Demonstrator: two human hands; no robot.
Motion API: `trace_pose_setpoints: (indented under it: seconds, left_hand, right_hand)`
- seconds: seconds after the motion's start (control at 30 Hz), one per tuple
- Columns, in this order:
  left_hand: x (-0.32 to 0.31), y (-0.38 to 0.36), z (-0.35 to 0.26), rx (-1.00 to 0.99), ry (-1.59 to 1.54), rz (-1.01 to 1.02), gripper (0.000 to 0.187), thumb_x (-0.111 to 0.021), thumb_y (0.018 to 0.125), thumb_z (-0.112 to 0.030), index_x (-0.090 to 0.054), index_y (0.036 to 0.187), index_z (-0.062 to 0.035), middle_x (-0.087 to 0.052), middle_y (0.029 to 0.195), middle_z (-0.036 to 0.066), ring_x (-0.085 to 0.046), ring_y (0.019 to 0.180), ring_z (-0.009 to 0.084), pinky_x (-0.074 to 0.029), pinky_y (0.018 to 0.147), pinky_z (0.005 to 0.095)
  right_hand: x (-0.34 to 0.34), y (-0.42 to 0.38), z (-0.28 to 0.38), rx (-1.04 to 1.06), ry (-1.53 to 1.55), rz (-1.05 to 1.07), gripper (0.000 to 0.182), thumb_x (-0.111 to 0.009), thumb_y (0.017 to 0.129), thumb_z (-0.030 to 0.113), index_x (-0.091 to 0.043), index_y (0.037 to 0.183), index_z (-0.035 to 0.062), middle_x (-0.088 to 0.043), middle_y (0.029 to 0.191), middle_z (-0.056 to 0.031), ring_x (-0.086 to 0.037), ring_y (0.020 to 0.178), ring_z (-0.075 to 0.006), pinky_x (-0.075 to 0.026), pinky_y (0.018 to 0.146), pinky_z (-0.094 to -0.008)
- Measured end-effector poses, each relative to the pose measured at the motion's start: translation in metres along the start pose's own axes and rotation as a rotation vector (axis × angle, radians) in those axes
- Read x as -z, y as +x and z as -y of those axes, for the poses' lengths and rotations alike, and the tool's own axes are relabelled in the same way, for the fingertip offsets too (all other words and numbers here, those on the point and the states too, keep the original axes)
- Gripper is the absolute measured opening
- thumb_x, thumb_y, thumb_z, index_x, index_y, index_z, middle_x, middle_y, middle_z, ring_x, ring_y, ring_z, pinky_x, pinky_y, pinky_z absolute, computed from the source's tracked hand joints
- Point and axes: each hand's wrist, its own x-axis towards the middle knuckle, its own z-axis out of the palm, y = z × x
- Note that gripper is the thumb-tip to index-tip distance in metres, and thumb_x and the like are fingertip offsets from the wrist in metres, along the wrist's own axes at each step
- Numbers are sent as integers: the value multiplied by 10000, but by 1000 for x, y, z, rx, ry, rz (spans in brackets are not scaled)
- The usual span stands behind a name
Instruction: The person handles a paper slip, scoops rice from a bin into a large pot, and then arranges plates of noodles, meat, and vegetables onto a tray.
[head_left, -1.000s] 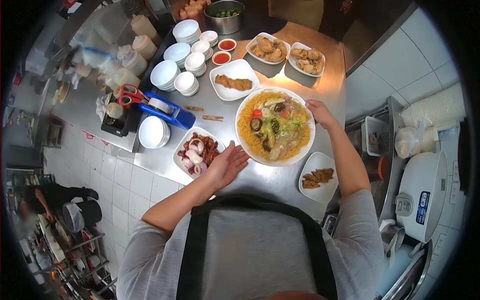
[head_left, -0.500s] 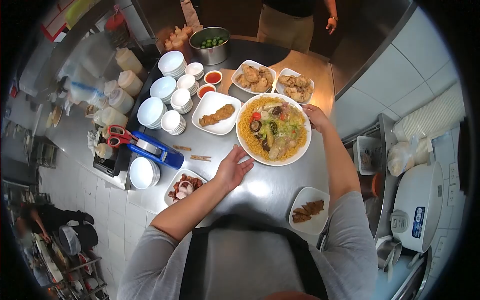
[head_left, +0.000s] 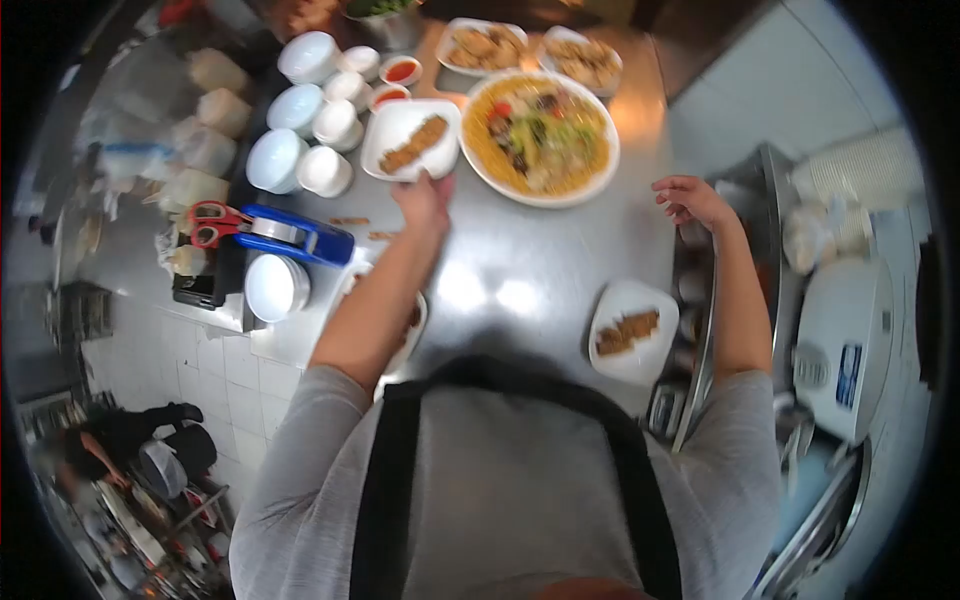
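My left hand [head_left: 424, 203] is at the near edge of a square white plate [head_left: 377, 150] bearing a brown fried piece [head_left: 415, 143], its fingers gripping the rim. To the right of that plate stands a large round plate [head_left: 585, 193] of yellow noodles topped with vegetables. My right hand [head_left: 692, 200] hangs in the air right of the noodle plate, fingers apart and holding nothing. Nearer to me on the right lies a white plate [head_left: 635, 368] with brown strips of food [head_left: 628, 332]. Another white dish [head_left: 412, 335] is mostly hidden under my left forearm.
Stacked white bowls [head_left: 276, 160] and small sauce dishes [head_left: 403, 71] stand at the left. A blue tape dispenser [head_left: 300, 236] and red scissors [head_left: 214, 223] are beside them. Two plates of fried food [head_left: 485, 47] sit at the back. Another person [head_left: 120, 440] is at the far lower left.
My left hand has moved from beside the noodle plate to the square plate's near edge. My right hand has let go of the noodle plate and moved right. The view has shifted.
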Motion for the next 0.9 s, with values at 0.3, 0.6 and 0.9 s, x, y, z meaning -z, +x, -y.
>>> trace_pose_setpoints:
  seconds: [0.3, 0.6, 0.9]
  left_hand:
    - [38, -61, -66, -3, 267, 149, 469, -309, 779, 117, -337, 1234, 5, -514, 1130, 187, -604, 896, 300, -570, 657, 338]
    - [94, -192, -91, 280, 905, 671, 458, -430, 813, 35, -359, 1265, 22, -561, 1009, 179, -622, 820, 242, -566, 652, 322]
    - [128, -218, -53, -228, 1514, 654, 441, -495, 840, -83, -405, 1264, 3, -619, 702, 157, -622, 547, 197, -521, 554, 305]
  right_hand:
    - [-83, -143, -80, 89, 143, 66, 363, -492, 848, 129, -521, 1207, 88, -597, 969, -1, -558, 808, -79, -471, 607, -227]
    - [-201, -192, -149, 107, 625, -372, 508, -417, 837, -7, -302, 1329, 51, -542, 1043, -98, -598, 801, -169, -549, 604, -271]
    - [-237, -207, -147, 74, 731, -500, 493, -397, 850, -43, -308, 1324, 57, -502, 1011, -123, -594, 801, -204, -564, 625, -311]
